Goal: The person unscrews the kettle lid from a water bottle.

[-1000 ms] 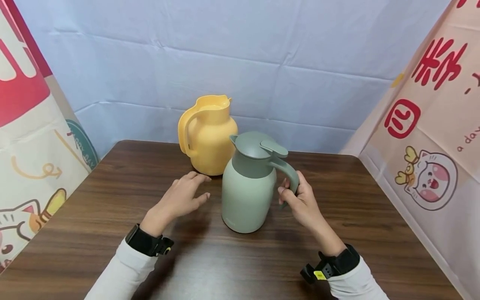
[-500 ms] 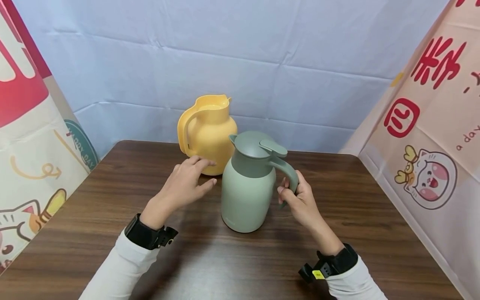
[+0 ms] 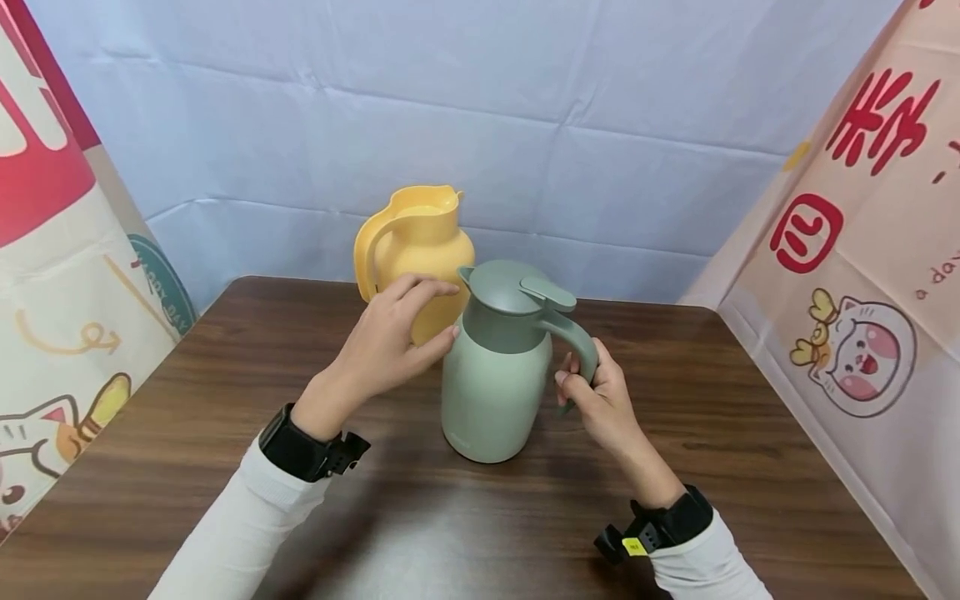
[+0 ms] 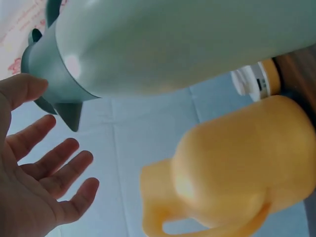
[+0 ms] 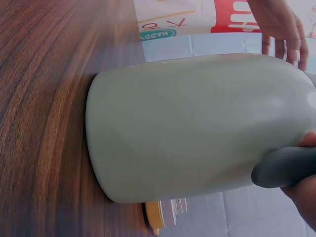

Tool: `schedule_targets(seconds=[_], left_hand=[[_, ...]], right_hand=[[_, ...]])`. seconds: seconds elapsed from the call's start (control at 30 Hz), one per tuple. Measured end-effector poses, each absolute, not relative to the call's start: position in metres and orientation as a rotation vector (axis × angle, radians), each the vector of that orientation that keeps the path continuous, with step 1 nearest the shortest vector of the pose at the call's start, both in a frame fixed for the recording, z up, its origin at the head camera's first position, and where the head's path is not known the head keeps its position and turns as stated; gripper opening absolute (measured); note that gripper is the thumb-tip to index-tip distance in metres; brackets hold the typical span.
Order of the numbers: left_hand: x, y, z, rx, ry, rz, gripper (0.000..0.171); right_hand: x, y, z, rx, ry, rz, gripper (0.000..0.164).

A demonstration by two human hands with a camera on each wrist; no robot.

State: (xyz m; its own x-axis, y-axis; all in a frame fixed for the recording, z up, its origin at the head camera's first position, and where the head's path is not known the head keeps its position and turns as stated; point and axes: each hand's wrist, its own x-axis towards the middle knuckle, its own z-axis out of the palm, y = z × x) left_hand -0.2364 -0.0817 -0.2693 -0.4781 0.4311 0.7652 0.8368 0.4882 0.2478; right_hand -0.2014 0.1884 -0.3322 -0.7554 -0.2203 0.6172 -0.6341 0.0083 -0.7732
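Observation:
A pale green thermos jug (image 3: 491,392) with a darker grey-green lid stands upright on the wooden table. My right hand (image 3: 600,400) grips its handle (image 3: 573,337) from the right. Beside the jug's spout and shoulder, my left hand (image 3: 393,337) is raised with its fingers spread and slightly bent. Its thumb is close to the jug's neck in the left wrist view; whether it touches, I cannot tell. Behind that hand stands a yellow jug (image 3: 420,250) with its handle toward the left and its top uncovered, partly hidden by the hand and the green jug.
A small white and orange piece (image 4: 254,81), perhaps a lid, lies on the table behind the green jug, hidden from the head view. The dark wooden table (image 3: 712,400) is backed by a pale blue cloth (image 3: 525,150). Printed cloths hang at both sides.
My left hand has risen and moved right, from low over the table to beside the green jug's shoulder. The right hand and both jugs have stayed in place.

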Motion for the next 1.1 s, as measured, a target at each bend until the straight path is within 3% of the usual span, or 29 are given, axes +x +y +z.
schedule_targets(seconds=[0.53, 0.87, 1.1], left_hand=[[-0.243, -0.05, -0.238, -1.213, -2.027, -0.808, 0.034], [-0.246, -0.03, -0.222, -1.253, -2.14, -0.782, 0.025], [-0.246, -0.025, -0.213, -1.261, -2.333, -0.867, 0.028]], right_hand=[[-0.199, 0.185, -0.333, 0.771, -2.005, 1.809, 0.011], [-0.198, 0.185, -0.333, 0.741, -1.996, 1.824, 0.009], [-0.199, 0.185, -0.333, 0.771, -1.983, 1.819, 0.009]])
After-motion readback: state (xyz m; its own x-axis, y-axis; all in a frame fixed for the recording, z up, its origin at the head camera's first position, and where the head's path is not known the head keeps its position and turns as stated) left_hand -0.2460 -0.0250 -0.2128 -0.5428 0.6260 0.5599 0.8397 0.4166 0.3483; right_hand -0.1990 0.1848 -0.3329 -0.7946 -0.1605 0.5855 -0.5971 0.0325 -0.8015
